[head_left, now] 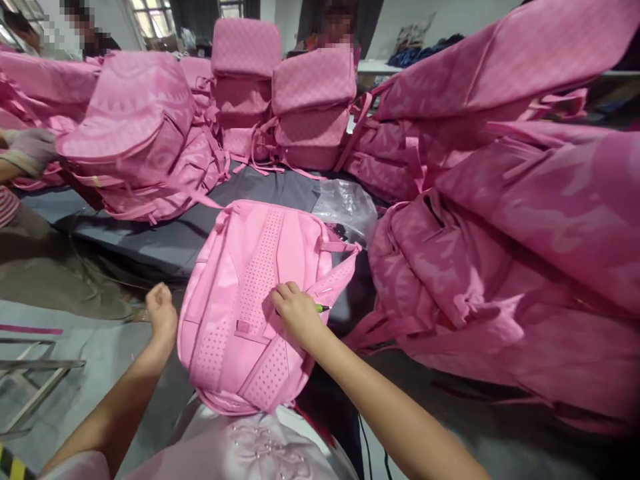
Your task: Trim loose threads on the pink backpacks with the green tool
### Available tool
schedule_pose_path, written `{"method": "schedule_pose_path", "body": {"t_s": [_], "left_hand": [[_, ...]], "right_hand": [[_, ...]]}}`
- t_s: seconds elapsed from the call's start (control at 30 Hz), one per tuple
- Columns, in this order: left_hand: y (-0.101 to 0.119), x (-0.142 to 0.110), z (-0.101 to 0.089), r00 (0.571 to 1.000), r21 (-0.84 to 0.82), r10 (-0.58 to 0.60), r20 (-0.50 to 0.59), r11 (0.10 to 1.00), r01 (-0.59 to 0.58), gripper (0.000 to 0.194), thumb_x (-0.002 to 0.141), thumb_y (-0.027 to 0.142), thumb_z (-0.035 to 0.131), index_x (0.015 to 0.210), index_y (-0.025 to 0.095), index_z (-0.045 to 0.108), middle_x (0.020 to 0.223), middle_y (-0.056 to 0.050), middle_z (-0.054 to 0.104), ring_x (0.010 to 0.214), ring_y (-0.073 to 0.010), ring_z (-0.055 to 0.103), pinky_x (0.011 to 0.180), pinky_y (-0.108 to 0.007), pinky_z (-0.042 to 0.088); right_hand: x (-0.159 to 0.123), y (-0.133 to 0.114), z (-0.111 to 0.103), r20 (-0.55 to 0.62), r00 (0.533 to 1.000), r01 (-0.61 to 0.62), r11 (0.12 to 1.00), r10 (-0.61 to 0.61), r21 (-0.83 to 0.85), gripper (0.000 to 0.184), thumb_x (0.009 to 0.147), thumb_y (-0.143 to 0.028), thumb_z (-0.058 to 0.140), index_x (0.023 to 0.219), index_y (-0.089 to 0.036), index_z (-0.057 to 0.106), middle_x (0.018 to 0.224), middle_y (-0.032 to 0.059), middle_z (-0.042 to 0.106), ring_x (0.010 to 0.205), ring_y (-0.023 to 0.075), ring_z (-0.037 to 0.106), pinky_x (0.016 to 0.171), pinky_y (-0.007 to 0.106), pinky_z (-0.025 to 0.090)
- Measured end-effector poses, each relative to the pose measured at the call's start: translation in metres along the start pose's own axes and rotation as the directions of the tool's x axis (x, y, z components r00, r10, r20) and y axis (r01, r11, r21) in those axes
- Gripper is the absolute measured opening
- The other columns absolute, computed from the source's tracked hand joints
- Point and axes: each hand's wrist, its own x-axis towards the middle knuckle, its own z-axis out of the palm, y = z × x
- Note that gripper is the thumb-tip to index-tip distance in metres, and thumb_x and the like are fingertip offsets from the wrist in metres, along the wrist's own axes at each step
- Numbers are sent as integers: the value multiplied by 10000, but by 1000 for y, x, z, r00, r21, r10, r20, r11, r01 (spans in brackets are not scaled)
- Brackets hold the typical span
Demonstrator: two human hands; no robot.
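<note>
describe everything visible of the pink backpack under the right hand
The pink backpack looks like fabric, with raised seams, padded panels and dotted straps. Its strap side faces up, a small darker patch near the middle. It lies at the dark table, near end by the person's shirt. The right hand, holding a green-tipped tool, rests on it.

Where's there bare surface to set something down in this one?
Dark work surface shows between the near backpack, the clear plastic bag and the stacked bags behind; another strip lies below the left-hand pile, left of that backpack. The right side is crowded with piled backpacks.
</note>
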Motion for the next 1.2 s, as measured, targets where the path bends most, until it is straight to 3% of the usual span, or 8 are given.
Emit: {"method": "schedule_pose_path", "body": {"t_s": [0.1,0.2,0.23,0.5,0.67,0.73,0.97,1.2], "left_hand": [[8,-1,11,847,26,421,325,891,-453,557,927,572,461,1362,237,556,1474,-89,569,1392,-263,499,1202,-457,360],[14,-12,46,302,-56,562,770,532,-845,521,944,488,538,1429,298,565,1560,-53,508,1512,-289,367,1281,-541,186],[11,-17,59,236,-42,520,821,467,-883,522,971,468,507,1466,306,535,1595,-44,461,1538,-291,322,1285,-570,139],[-1,-60,88,351,192,589,727,317,-929,453,1021,332,430,1439,221,567,1539,-116,524,1427,-330,469,1188,-596,251],[101,-31,143,-217,-171,800,559,-145,-975,372,1014,353,507,1302,152,630,1391,-119,638,1302,-270,557,1096,-431,366],[140,-15,174,-359,-263,743,565,-251,-932,448,1005,491,501,1202,123,665,1254,-145,690,1176,-281,616,1059,-438,385],[170,9,204,-479,-373,553,682,-301,-878,477,984,571,505,822,169,704,798,-66,689,758,-213,616,799,-412,393],[178,89,208,-329,-208,748,576,-256,-944,527,990,637,440,873,183,682,1120,-71,653,1189,-254,456,1155,-596,239]], "right_hand": [[7,2,7,12,993,-119,993,119,3,244,1004,-124,435,1139,-172,633,1147,132,653,1033,239,617,721,284,525],[3,17,10,15,951,-309,951,309,-6,275,1009,-108,381,1154,-151,611,1133,165,632,1027,253,632,696,283,511],[-1,23,11,16,926,-377,926,377,-10,278,1007,-103,371,1147,-134,609,1126,180,628,1037,264,636,688,283,508],[-30,78,39,102,679,-720,630,727,291,407,983,-408,585,1249,-104,537,1127,188,689,1035,309,684,696,314,478],[-33,79,41,144,726,-665,631,673,400,258,1013,-378,535,1149,-159,545,1004,99,743,947,259,715,669,287,415],[-38,79,34,99,747,-631,653,658,420,223,1011,-348,527,1146,-172,545,976,90,745,913,266,718,644,293,383],[-45,92,29,42,783,-581,707,620,404,237,952,-289,565,1156,-172,596,913,91,744,792,268,696,588,296,319],[-33,92,38,98,765,-615,677,636,405,208,953,-279,574,1133,-186,621,948,91,762,803,254,706,584,286,326]]}}
